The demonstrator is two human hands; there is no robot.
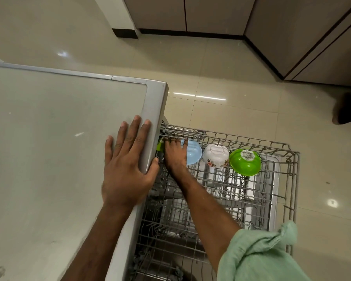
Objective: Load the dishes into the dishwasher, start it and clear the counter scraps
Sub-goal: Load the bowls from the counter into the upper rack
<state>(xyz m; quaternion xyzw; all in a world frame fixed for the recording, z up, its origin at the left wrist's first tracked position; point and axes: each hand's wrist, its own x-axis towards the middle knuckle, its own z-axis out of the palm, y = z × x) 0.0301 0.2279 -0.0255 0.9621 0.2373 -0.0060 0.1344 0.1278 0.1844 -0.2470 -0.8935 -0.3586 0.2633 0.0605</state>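
Seemingly a green dish point(160, 144) lies just left of the right hand point(174, 154).

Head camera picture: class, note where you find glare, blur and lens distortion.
Head view: lamp glare streaks and spots the glossy floor; the green bowl is sharp, with a soft sheen; the dark shape at the right edge is blurred; the cabinet lines splay, a wide-angle distortion.

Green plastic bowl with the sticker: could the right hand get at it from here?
Probably yes: nothing covers the green plastic bowl in the pulled-out grey wire rack, and the right hand rests in the same row.
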